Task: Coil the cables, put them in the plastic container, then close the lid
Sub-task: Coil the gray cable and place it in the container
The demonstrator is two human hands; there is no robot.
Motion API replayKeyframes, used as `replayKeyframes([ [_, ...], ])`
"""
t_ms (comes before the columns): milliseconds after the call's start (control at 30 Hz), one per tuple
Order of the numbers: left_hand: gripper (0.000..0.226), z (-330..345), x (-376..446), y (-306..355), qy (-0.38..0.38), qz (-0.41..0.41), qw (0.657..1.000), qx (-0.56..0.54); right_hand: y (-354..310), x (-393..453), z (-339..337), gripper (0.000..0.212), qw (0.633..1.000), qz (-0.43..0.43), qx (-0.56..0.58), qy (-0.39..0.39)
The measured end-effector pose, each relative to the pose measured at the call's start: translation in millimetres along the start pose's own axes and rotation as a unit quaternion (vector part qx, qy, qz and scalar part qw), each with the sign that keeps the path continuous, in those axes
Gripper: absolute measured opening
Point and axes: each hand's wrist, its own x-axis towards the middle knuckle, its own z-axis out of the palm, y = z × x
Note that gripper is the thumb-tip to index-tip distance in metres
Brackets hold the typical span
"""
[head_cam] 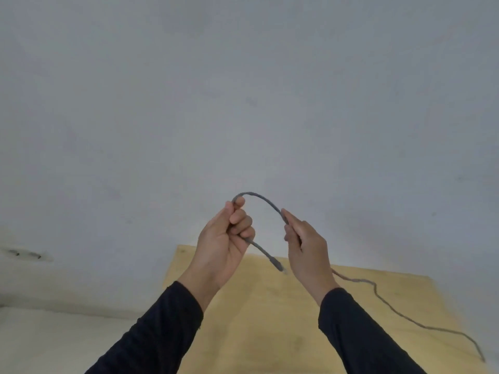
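Head view, grey braided cable [266, 201] arched between left hand [228, 238] fist-gripping it and right hand [305, 242] pinching it, plug tip [279, 267] blurred, tail trailing over wooden table [270, 333]

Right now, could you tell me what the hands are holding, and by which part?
Both hold one grey cable. The left hand grips it near the plug end, which dangles below; the right hand pinches it further along, the rest trailing onto the wooden table.

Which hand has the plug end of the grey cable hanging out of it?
The left hand: the grey cable's short plug end dangles below its fist. From the right hand the long remainder trails across the wooden table.
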Motion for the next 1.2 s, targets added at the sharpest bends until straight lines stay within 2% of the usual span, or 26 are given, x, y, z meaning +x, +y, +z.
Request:
replayKeyframes([
  [167, 0.026, 51.7, 21.2, -23.2, 0.038, 0.122, 0.991, -0.034, 40.0, -43.5, -38.1, 0.034, 0.985, -0.077, -0.077, -0.133],
  [267, 0.025, 79.1, 24.8, -41.5, 0.038, 0.152, 0.988, -0.005, 46.4, -62.1, -63.9, 0.041, 0.972, -0.1, -0.087, -0.195],
  [333, 0.025, 90.7, 21.4, -57.5, 0.049, 0.172, 0.979, 0.102, 41.9, -64.1, -84.6, 0.041, 0.966, -0.124, -0.093, -0.206],
  [433, 0.027, 95.5, 10.7, -79.6, 0.051, 0.184, 0.937, 0.292, 22.3, -55.3, -120.7, 0.034, 0.961, -0.175, -0.088, -0.195],
  [533, 0.03, 98.9, -7.1, -94.0, 0.003, 0.14, 0.893, 0.428, -1.3, -33.5, -157.0, 0.023, 0.957, -0.206, -0.078, -0.188],
  [600, 0.031, 104.3, -22.1, -101.8, -0.044, 0.102, 0.87, 0.481, -12.8, -16.6, -178.6, 0.018, 0.96, -0.209, -0.069, -0.171],
  [667, 0.033, 110.6, -35.9, -107.2, -0.099, 0.066, 0.872, 0.474, -22.7, -0.4, -198.0, 0.01, 0.971, -0.182, -0.021, -0.154],
  [767, 0.038, 120.2, -49.8, -107.9, -0.13, 0.049, 0.881, 0.452, -30.9, 21.0, -222.0, 0.014, 0.977, -0.123, 0.066, -0.159],
  [900, 0.047, 147.0, -53.1, -88.7, -0.158, 0.05, 0.939, 0.302, -23.6, 34.6, -218.2, 0.014, 0.976, -0.082, 0.169, -0.106],
  [967, 0.046, 162.0, -46.1, -74.8, -0.164, 0.061, 0.96, 0.218, -17.8, 31.0, -200.2, 0.015, 0.984, -0.074, 0.156, -0.052],
  [1033, 0.045, 173.3, -33.9, -59.2, -0.156, 0.087, 0.974, 0.14, -10.2, 18.4, -177.0, 0.023, 0.989, -0.051, 0.132, -0.034],
  [1133, 0.041, 180.6, -11.6, -32.5, -0.112, 0.148, 0.978, 0.091, -4.1, -13.5, -145.9, 0.029, 0.99, -0.051, 0.034, -0.125],
  [1200, 0.039, 177.2, 3.9, -19.3, -0.058, 0.18, 0.974, 0.127, -8.4, -32.4, -137.7, 0.034, 0.972, -0.085, -0.076, -0.206],
])
